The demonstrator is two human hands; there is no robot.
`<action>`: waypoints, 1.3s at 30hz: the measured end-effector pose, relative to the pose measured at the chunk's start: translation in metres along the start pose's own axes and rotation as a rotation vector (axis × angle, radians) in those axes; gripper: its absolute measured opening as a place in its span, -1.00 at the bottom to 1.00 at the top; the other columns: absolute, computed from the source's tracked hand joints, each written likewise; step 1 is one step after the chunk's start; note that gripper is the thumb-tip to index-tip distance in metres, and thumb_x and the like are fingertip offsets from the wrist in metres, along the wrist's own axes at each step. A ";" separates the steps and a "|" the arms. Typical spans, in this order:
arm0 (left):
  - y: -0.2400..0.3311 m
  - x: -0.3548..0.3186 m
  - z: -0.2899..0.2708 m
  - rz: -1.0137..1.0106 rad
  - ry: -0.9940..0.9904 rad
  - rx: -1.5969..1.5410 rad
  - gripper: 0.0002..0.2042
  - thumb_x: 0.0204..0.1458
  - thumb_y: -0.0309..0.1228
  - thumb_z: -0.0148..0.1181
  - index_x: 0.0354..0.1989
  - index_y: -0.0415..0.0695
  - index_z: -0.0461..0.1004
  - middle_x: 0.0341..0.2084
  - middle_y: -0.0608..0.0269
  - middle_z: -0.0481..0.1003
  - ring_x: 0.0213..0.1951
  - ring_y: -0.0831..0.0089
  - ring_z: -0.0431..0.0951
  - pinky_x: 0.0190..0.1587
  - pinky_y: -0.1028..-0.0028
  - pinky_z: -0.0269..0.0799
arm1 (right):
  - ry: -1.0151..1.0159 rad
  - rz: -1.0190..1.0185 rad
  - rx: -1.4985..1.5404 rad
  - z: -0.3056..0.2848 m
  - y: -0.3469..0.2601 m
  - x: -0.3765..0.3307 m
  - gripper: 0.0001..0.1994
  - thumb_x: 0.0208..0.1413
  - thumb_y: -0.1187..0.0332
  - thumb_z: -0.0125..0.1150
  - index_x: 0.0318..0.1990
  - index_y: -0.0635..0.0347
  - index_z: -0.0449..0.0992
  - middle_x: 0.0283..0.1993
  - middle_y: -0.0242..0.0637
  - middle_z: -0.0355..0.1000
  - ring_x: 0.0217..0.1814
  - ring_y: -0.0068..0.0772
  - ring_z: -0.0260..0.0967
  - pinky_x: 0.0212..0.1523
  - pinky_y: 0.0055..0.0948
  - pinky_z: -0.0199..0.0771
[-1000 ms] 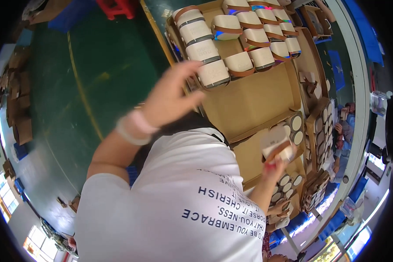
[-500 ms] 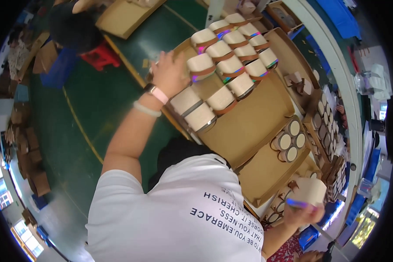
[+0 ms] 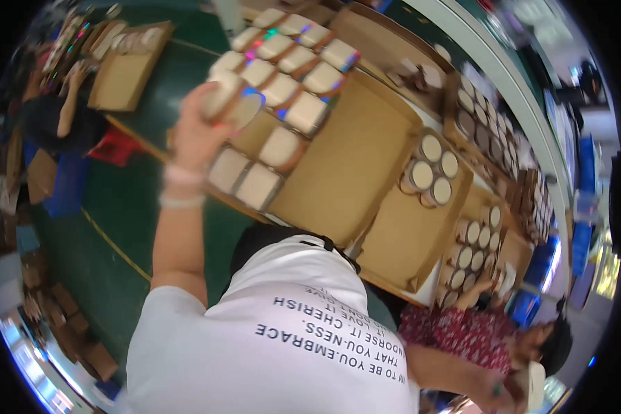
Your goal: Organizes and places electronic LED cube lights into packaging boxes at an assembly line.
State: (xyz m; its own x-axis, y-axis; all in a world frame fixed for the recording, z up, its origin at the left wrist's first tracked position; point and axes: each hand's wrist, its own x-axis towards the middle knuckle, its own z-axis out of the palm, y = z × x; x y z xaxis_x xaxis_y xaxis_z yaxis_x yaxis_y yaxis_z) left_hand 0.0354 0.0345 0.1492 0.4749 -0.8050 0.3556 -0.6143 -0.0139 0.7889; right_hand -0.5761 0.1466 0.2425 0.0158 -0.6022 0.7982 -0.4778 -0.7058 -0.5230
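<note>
My left hand (image 3: 199, 131) grips a cream cylinder (image 3: 222, 96) over the near left part of a cardboard tray. This cylinder tilts, showing a greyish round end with a blue glow at its rim. Rows of similar cream cylinders (image 3: 279, 90) with brown bands lie in the tray (image 3: 338, 155), several glowing in colours. Two cylinders with dark bands lie near the tray's near left corner. Far to the lower right, my blurred right hand (image 3: 507, 399) is partly cut off, with another cream cylinder (image 3: 535, 386) at its fingers.
Four-sided cartons hold upright round containers (image 3: 431, 169) to the right. A co-worker in a red floral top (image 3: 455, 331) reaches among more containers there. Another person sits at the far left beside a red stool (image 3: 121, 143). A white metal post (image 3: 490, 65) crosses the upper right.
My left hand has lifted a cylinder and tilted it over the tray. My right hand has swung down and right with its cylinder. The whole view has turned.
</note>
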 end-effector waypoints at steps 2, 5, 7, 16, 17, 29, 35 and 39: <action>0.026 -0.015 -0.019 -0.131 -0.027 -0.613 -0.44 -0.18 -0.61 0.14 0.12 -0.17 0.24 0.04 0.11 0.34 0.13 0.28 0.29 0.12 0.32 0.28 | 0.951 -0.488 -1.071 -0.077 0.043 -0.025 -0.26 -0.11 -0.06 0.29 0.26 -0.15 0.17 0.30 -0.04 0.10 0.26 -0.30 0.17 0.17 -0.35 0.21; 0.016 -0.030 -0.025 -0.168 -0.158 -0.517 -0.46 -0.05 -0.43 0.06 0.19 -0.17 0.17 0.11 0.07 0.27 0.10 0.18 0.35 0.12 0.20 0.32 | 0.856 -0.323 -0.384 0.129 0.055 0.042 -0.52 0.04 0.11 0.16 0.01 0.19 0.21 -0.05 -0.13 0.28 -0.10 -0.23 0.32 -0.13 -0.30 0.42; 0.028 -0.042 -0.035 -0.520 -0.132 -1.400 -0.46 0.01 -0.26 0.01 0.20 -0.16 0.16 0.12 0.04 0.27 0.11 0.13 0.34 0.11 0.12 0.31 | 0.736 0.033 0.145 0.171 0.085 0.030 -0.38 -0.12 0.02 0.30 0.02 0.24 0.31 0.04 -0.02 0.27 0.01 -0.07 0.36 -0.18 -0.21 0.55; 0.032 -0.071 -0.088 -0.641 -0.170 -1.420 -0.53 0.07 -0.20 -0.09 0.15 -0.13 0.24 0.08 0.11 0.34 0.07 0.17 0.37 0.04 0.15 0.36 | -1.121 0.464 -0.012 0.320 0.111 -0.149 0.01 -0.52 0.32 0.41 0.27 0.19 0.04 0.18 0.08 0.07 0.23 0.18 0.01 0.18 -0.05 0.18; 0.035 -0.073 -0.092 -0.673 -0.105 -1.412 -0.54 0.08 -0.20 -0.10 0.14 -0.12 0.26 0.06 0.13 0.35 0.05 0.19 0.38 0.02 0.17 0.37 | -1.198 0.521 -0.080 0.313 0.125 -0.155 0.02 -0.52 0.31 0.42 0.27 0.18 0.04 0.18 0.08 0.07 0.21 0.18 0.04 0.16 -0.05 0.20; 0.045 -0.081 -0.116 -0.852 0.155 -1.257 -0.56 0.07 -0.19 -0.06 0.11 -0.11 0.27 0.01 0.17 0.37 0.00 0.27 0.39 -0.08 0.30 0.37 | -1.030 0.521 -0.616 0.305 0.203 -0.101 -0.14 -0.38 0.28 0.39 0.18 0.31 0.12 0.15 0.12 0.17 0.24 0.11 0.07 0.18 -0.23 0.22; 0.038 -0.088 -0.131 -0.844 0.080 -1.277 -0.58 0.07 -0.20 -0.06 0.08 -0.11 0.30 -0.01 0.17 0.40 -0.01 0.25 0.40 -0.09 0.29 0.38 | -0.831 0.898 -0.860 0.285 0.208 -0.123 -0.05 -0.35 0.38 0.38 0.29 0.11 -0.02 0.24 0.06 0.04 0.28 0.24 -0.07 0.23 -0.11 0.14; 0.040 -0.084 -0.103 -0.915 0.010 -1.342 -0.58 0.05 -0.22 -0.04 0.07 -0.12 0.31 0.00 0.15 0.40 0.01 0.25 0.40 -0.10 0.28 0.40 | -0.827 0.673 -0.788 0.245 0.276 -0.131 -0.05 -0.37 0.42 0.35 0.30 0.16 -0.03 0.28 0.06 0.00 0.32 0.19 -0.12 0.32 -0.08 -0.04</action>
State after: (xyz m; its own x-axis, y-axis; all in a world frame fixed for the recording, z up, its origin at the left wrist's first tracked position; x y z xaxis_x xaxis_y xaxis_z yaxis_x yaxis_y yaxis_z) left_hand 0.0358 0.1624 0.2019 0.3599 -0.8151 -0.4539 0.8196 0.0438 0.5712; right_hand -0.4950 -0.0606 -0.0792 -0.0309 -0.9934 -0.1101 -0.9771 0.0533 -0.2061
